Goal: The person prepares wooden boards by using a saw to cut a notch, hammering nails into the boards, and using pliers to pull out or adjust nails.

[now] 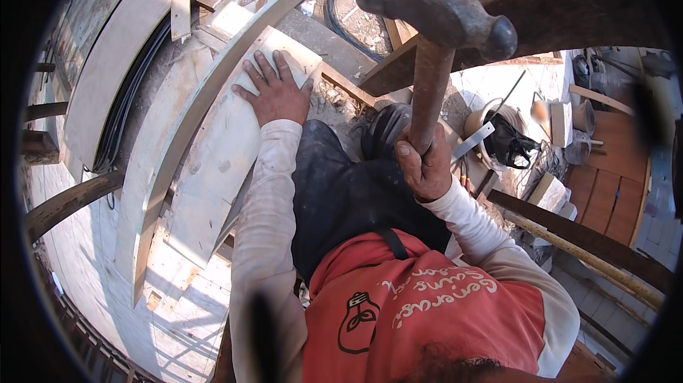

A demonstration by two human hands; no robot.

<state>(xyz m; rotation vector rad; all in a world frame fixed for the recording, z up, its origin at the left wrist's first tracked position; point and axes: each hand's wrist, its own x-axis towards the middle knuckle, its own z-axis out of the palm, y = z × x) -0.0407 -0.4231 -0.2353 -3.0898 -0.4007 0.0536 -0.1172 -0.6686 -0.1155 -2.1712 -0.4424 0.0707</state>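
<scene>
Left hand [276, 98]: fingers spread, gripping nothing, flat on the pale board [226, 137] beneath them, seemingly for support | Right hand [428, 171]: fingers clenched round the hammer [432, 81], its head above them, likely balancing its weight.

The left hand [279, 95] rests on a board [213, 177], with a plank [162, 169] running along the board's left side and a bundle of cables [122, 116] lying farther left again; the right hand [430, 169] holds a hammer [433, 70] upright, its head before a beam [548, 17]. Over to the right, just past that hand, stands a bucket [472, 123] with a bag [511, 144] at its rim; panels [608, 169] lie well beyond it; up ahead, a coil of cable [331, 17] sits between the plank and the beam.
</scene>
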